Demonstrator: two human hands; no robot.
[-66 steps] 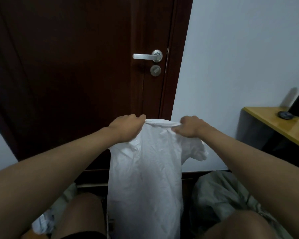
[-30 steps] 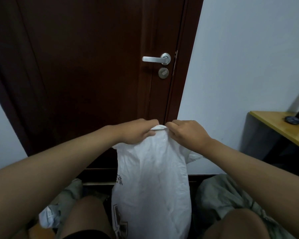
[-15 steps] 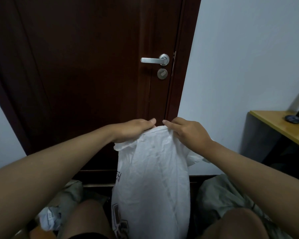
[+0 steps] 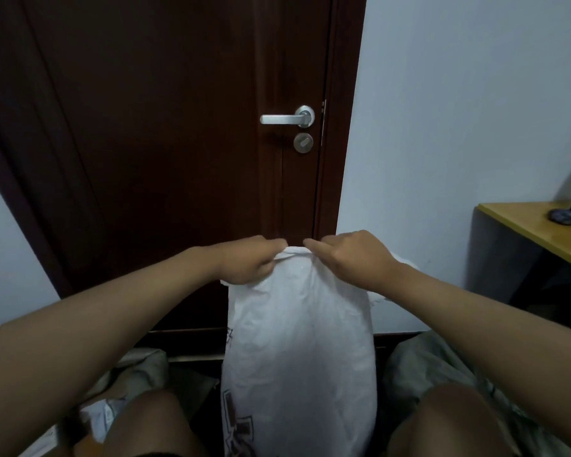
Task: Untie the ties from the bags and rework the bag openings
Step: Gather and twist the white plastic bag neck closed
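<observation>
- White bag is held upright between the person's two knees, in front of the dark door; black print is seen on its lower left face.
- Bag's top edge is gathered into a narrow bunch, raised just below the level of the door's lower half.
- Left hand is placed at the left of the bunched top; its fingers are curled around the fabric, thumb side toward the bag.
- Right hand is placed at the right of the bunched top; its fingers are curled, with the forefinger and thumb pinching the edge.
- Both hands are nearly touching above the bag; no tie can be made out in the bunch.
- Grey bag is seen lying to the right of the white bag, partly hidden by the right knee.
- Pale crumpled material is seen to the left of the white bag.
- Silver handle and round lock are mounted on the door, above the bag.
- Yellow-topped table is set well to the right of the bag, with a small dark object on it.
</observation>
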